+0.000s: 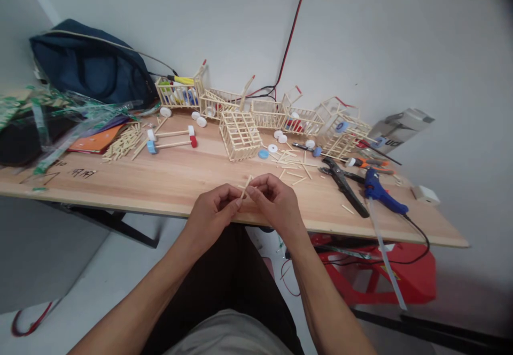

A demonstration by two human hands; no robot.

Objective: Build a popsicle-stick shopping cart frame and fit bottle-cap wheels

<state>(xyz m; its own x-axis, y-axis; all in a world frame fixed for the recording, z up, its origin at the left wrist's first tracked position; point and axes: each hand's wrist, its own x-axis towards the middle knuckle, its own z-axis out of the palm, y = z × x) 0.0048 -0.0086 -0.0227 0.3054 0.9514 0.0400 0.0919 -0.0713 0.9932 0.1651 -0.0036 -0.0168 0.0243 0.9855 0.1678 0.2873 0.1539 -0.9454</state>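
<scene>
Near the table's front edge, my left hand (216,211) pinches a short wooden stick (246,185) between thumb and fingers. My right hand (274,201) is closed beside it, its thumb and fingertips at what looks like a second small stick crossing the first. The fingers hide part of where the sticks meet. Beyond my hands stands a lattice box of glued sticks (240,133). Loose short sticks (294,174) lie scattered behind my right hand, with a blue cap (263,154) and a white disc (272,148) close by.
Several stick-built carts (268,114) line the wall. A blue glue gun (385,193) and black-handled pliers (345,186) lie to the right. Two axles with caps (173,144), a stick pile (122,142), orange paper (94,140) and a dark blue bag (96,66) are on the left.
</scene>
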